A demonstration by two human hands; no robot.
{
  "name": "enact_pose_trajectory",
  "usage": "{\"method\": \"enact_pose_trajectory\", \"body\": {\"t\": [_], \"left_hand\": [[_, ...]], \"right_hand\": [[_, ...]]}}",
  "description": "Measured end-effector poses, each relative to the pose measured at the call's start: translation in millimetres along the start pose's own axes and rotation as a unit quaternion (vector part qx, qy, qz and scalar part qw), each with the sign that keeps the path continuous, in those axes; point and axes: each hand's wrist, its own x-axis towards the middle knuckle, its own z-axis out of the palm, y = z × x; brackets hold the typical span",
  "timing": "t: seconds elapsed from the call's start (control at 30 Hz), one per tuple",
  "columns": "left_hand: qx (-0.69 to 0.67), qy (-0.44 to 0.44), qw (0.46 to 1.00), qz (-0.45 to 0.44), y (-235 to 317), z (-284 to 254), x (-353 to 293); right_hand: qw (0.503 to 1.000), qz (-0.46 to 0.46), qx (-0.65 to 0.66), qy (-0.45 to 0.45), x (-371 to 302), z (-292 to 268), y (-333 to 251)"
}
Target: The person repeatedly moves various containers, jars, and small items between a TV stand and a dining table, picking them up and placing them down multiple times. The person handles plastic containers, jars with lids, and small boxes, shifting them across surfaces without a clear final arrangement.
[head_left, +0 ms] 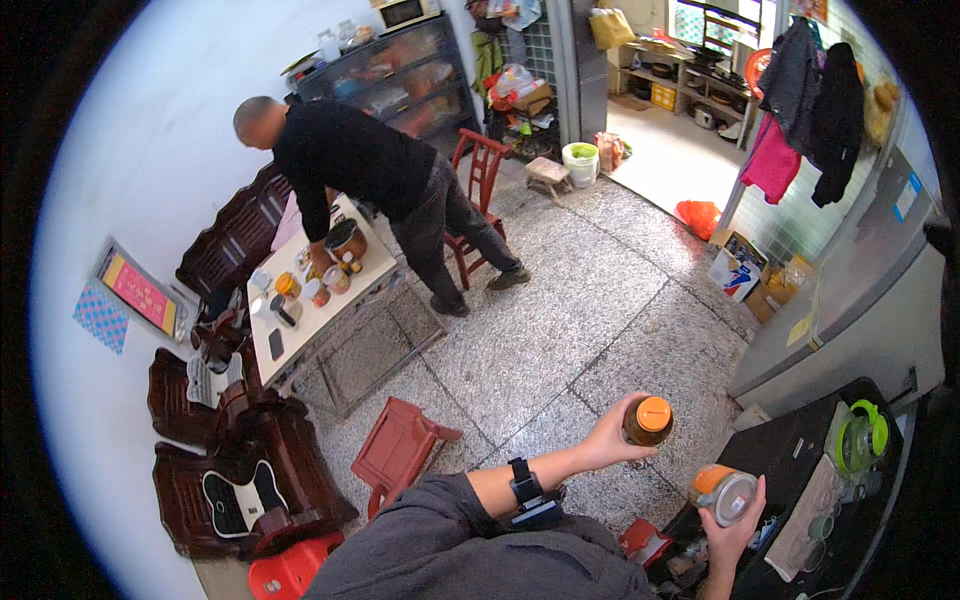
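My left hand (606, 440), with a dark band around its wrist, is closed around a dark glass jar with an orange lid (653, 414). The jar is held above the speckled floor, lid toward me. My right hand (732, 538) grips a clear jar with a grey lid and an orange label (724, 493), tilted with its lid toward me. This second jar is beside the near edge of a black cabinet top (795, 450). The two jars are apart.
A green-rimmed glass pot (858, 437) and drinking glasses stand on the cabinet, near a grey fridge (840, 290). At far left, another person (350, 165) bends over a table (290, 345) holding several jars and a dark pot. A red stool (395, 445) stands nearer me.
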Motion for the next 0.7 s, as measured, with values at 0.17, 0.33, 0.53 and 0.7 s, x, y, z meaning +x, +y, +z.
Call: {"method": "enact_pose_trajectory", "body": {"t": [0.17,0.33,0.53,0.7], "left_hand": [[0.089,0.061,0.994,-0.008,3.5,2.7,-16.7],[0.103,0.052,0.992,-0.056,-1.3,39.6,-27.7],[0.017,-0.019,0.997,-0.076,6.2,117.7,-26.8],[0.014,-0.098,0.993,-0.070,15.2,155.8,-23.3]], "right_hand": [[0.997,-0.027,0.066,-0.027,13.2,-3.2,5.4],[0.999,-0.013,0.013,-0.045,1.7,-47.4,36.6],[0.999,0.034,-0.005,-0.005,-37.9,-117.0,85.2],[0.999,0.043,0.013,0.024,-48.2,-138.8,111.6]]}}
